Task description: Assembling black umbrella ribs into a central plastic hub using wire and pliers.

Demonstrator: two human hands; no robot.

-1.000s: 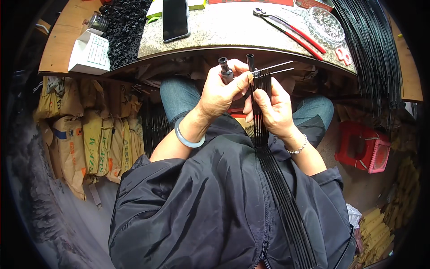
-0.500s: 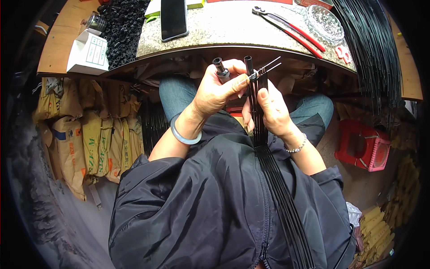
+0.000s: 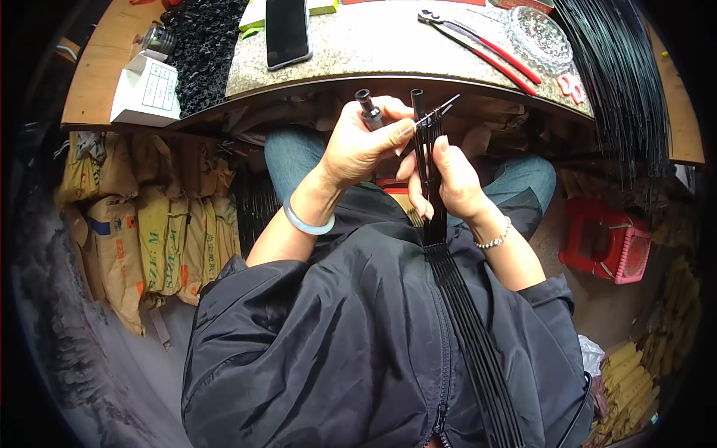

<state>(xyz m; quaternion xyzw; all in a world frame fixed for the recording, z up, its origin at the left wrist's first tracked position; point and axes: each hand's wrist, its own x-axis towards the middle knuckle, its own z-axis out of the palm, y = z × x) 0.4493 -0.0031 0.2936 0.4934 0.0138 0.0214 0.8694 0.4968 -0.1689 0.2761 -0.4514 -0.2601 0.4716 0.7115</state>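
Observation:
My left hand (image 3: 351, 145) is closed around a dark cylindrical tool (image 3: 368, 110), its black round end up. Its thumb and forefinger also pinch thin metal prongs (image 3: 446, 106), which cross the top of a bundle of thin black strips (image 3: 478, 343). A dark tube (image 3: 417, 99) stands upright beside the prongs; its lower part merges with the strips. My right hand (image 3: 461, 183) grips the bundle below the prongs, its thumb pointing up on the near right side and fingertips showing left of it. From there the strips run down over my dark jacket.
On the stone-topped table ahead are a phone (image 3: 288, 33), red-handled pliers (image 3: 489, 60), a glass dish (image 3: 539, 37) and a white box (image 3: 147, 89). Small black pieces (image 3: 198, 56) are heaped at left. Long black strips (image 3: 616, 89) hang over the right edge. A red basket (image 3: 605, 243) stands at right.
The metal prongs have turned and now nearly line up instead of spreading apart. My right fingers have shifted on the bundle, their tips showing more on its left side.

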